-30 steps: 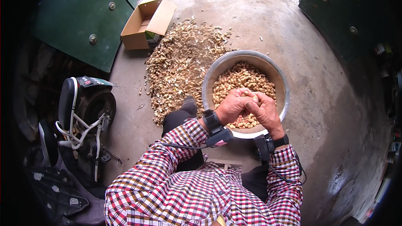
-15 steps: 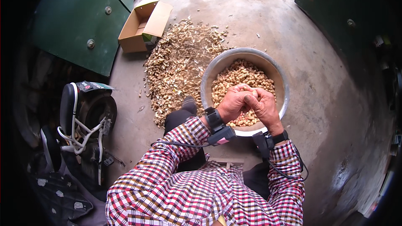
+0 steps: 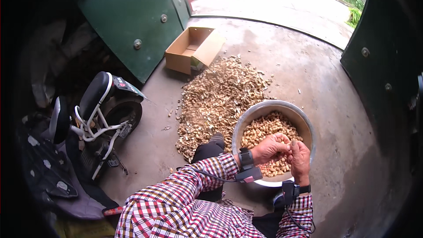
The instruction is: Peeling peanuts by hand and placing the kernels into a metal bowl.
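Observation:
Over the metal basin (image 3: 304,125) my two hands meet at the fingertips. My left hand (image 3: 269,149) is closed in a pinch, palm side turned partly in. Opposite it, my right hand (image 3: 301,161) pinches too, thumb and forefinger pressed together. Between them is what looks like a peanut, mostly hidden by the fingers. Unshelled peanuts (image 3: 271,128) fill much of the basin below. Some pinkish shelled kernels (image 3: 265,167) lie at its near side, partly behind my left wrist.
A broad heap of peanut shells (image 3: 216,94) covers the floor left of the basin. Behind it stands an open cardboard box (image 3: 179,61) by a green door (image 3: 128,22). A small bike with a black seat (image 3: 94,94) is at the left. My foot (image 3: 217,138) touches the heap's edge.
The view has tilted up and shifted left, showing more of the outdoors. My hands stay over the basin; the right one is more upright, and they touch now only at the fingertips.

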Demonstrator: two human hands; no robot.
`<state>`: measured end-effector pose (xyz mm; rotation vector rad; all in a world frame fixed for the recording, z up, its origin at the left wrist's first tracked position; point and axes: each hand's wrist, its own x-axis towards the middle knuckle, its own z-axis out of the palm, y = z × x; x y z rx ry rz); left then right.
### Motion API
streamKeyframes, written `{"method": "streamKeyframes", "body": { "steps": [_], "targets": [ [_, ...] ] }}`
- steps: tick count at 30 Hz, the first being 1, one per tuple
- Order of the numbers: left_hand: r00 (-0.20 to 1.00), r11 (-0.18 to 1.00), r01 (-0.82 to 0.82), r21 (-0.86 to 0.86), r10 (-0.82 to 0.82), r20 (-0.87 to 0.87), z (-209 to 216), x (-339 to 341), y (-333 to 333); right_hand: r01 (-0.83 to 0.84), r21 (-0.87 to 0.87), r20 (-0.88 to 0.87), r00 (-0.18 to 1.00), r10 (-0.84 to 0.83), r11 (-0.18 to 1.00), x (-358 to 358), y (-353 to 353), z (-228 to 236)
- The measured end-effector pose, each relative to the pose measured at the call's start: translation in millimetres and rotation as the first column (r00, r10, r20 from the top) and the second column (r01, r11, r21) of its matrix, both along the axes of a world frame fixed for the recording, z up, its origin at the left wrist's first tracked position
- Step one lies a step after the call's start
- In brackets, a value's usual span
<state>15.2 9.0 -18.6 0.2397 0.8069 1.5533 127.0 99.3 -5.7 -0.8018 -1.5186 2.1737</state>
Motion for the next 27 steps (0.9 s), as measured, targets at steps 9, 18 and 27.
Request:
{"method": "streamKeyframes", "body": {
  "steps": [9,18,27],
  "targets": [
    [0.998,0.999,0.009,-0.036,-0.011,-0.058,5,-2,-2,-0.045,-0.080,-0.046,0.998,0.042,0.996,-2,5,-5],
    [0.998,0.999,0.022,-0.038,-0.024,-0.053,0,-3,3,-0.048,0.003,0.011,0.999,0.048,0.999,1,11,0],
    [0.998,0.999,0.054,0.005,-0.054,-0.016,-4,-4,0,-0.045,-0.001,0.006,0.999,0.045,0.999,5,9,1]
  ]
}}
